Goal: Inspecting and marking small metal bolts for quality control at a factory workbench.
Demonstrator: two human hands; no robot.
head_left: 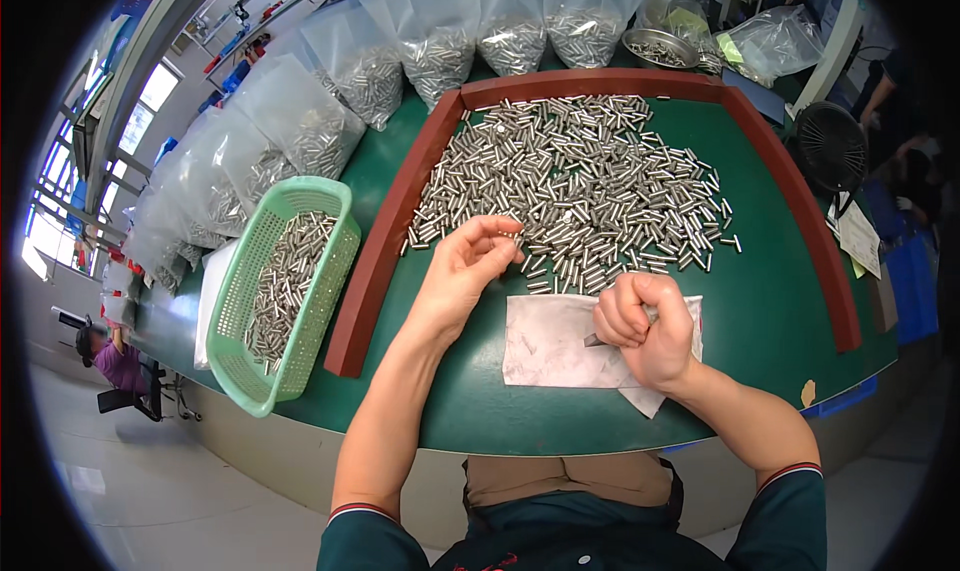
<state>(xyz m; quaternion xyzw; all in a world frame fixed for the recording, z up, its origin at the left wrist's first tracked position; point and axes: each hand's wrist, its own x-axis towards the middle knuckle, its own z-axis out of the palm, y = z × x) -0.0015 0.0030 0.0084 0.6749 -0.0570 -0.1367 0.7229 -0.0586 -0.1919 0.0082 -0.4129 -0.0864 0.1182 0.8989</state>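
Many short, shiny metal pins (590, 186) lie in a loose heap on the green tabletop. My left hand (462, 271) is at the heap's near left edge, its fingers curled in toward the thumb; whatever they may hold is hidden. Over a stained white cloth (545, 346), my right hand (655, 331) is closed in a fist. A small dark grey tip (593, 341) sticks out from its left side, and I cannot make out what it belongs to. The cloth lies flat between me and the heap.
A dark red wooden frame (395, 226) borders the heap on three sides. To the left stands a green plastic basket (350, 233) of pins. Clear bags (440, 56) of pins line the back, near a metal bowl (690, 53). A black fan (832, 146) is at right.
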